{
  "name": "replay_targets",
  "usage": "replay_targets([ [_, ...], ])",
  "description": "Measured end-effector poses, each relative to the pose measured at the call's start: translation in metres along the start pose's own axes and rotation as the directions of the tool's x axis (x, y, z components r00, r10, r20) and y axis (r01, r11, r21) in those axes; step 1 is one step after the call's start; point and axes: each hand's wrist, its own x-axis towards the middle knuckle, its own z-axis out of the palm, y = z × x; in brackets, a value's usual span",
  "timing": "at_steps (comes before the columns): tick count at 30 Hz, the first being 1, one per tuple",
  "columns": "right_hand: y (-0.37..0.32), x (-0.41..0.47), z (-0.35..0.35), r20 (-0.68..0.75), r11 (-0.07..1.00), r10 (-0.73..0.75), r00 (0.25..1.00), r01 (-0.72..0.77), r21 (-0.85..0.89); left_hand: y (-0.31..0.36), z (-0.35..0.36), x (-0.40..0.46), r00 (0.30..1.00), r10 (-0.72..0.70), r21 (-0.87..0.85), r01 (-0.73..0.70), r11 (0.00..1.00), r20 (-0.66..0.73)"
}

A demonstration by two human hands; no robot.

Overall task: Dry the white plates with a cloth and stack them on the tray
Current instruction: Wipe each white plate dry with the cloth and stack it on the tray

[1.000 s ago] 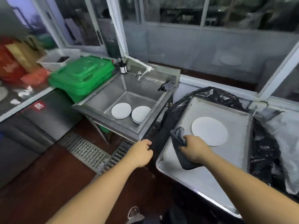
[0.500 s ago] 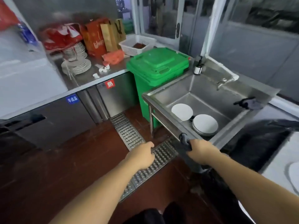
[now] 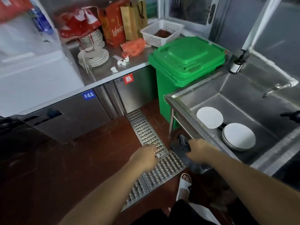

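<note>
Right hand (image 3: 198,149) has a closed grip on the dark cloth (image 3: 181,147), which hangs bunched below the fist. Left hand (image 3: 146,155) is loosely curled, holding nothing. Beyond the cloth grip and to its right, inside the sink (image 3: 243,101), lie a single white plate (image 3: 209,117) and a short stack of plates (image 3: 238,136). The tray is not in view. Recommendation: lift one plate with the free hand, support its rim, wipe both faces before carrying.

Steel sink (image 3: 183,101), single white plate (image 3: 209,117) beside plate stack (image 3: 238,136) on its bottom
</note>
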Motion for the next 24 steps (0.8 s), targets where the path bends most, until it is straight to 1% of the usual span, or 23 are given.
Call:
replay_targets([
  [4,0.018,0.054,-0.036,-0.005,0.999,0.009,1.0,-0.009,0.045,0.02,-0.031,0.063,0.999,0.018,0.041,-0.017,0.999,-0.029],
  [6,0.033,0.077,-0.061,-0.002,0.999,0.004,1.0,-0.004,0.04,0.037,-0.049,0.094,0.999,0.03,0.07,-0.028,0.997,-0.02],
  [8,0.053,0.095,-0.086,0.005,0.999,0.0,1.0,0.0,0.045,0.058,-0.068,0.124,0.999,0.037,0.096,-0.035,0.995,-0.017],
  [12,0.1,0.132,-0.128,-0.009,0.992,0.032,0.999,-0.031,0.123,0.103,-0.097,0.182,0.995,0.082,0.106,-0.076,0.992,-0.053],
  [15,0.136,0.148,-0.141,-0.021,0.971,0.128,0.992,-0.121,0.206,0.13,-0.101,0.215,0.994,0.112,0.129,-0.111,0.985,0.002],
  [19,0.184,0.158,-0.136,0.001,0.896,0.29,0.957,-0.272,0.351,0.16,-0.1,0.266,0.985,0.15,0.162,-0.161,0.973,0.08],
  [21,0.205,0.161,-0.13,0.014,0.827,0.387,0.922,-0.353,0.438,0.175,-0.1,0.294,0.977,0.171,0.171,-0.191,0.966,0.125],
  [24,0.233,0.163,-0.118,0.058,0.684,0.533,0.844,-0.471,0.558,0.197,-0.096,0.337,0.946,0.233,0.182,-0.275,0.944,0.224],
])
